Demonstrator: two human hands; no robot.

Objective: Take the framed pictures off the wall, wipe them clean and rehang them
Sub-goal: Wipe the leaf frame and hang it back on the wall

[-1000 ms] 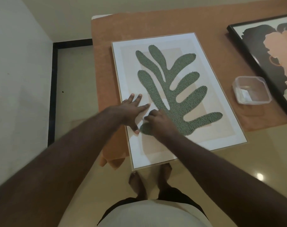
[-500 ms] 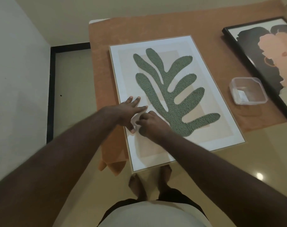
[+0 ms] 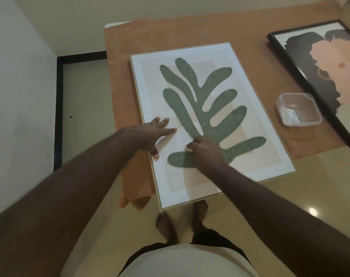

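Shifted a little right across the leaf picture [image 3: 200,108] within the last second: right hand [image 3: 207,151], from the near-left tip of the green leaf toward its stem, curled over a small pale wipe [image 3: 188,148], only an edge of which peeked out between the fingers. Grip there closed around that wipe and pressed down on the picture's face. Left hand [image 3: 150,134] stayed put, spread flat and open at the picture's left margin, holding nothing, merely pinning the frame. Judged as wiping under way, covering the near part of the face, with the far half seemingly yet to be done and rehanging well off. Lay flat, face up, on the orange-covered surface [image 3: 190,31], near edge hanging past the surface over the floor: thin pale frame, white border, beige panels, textured green leaf. Well apart on the right, a black-framed picture [image 3: 318,62] also flat, and between the two a clear plastic container [image 3: 299,108].
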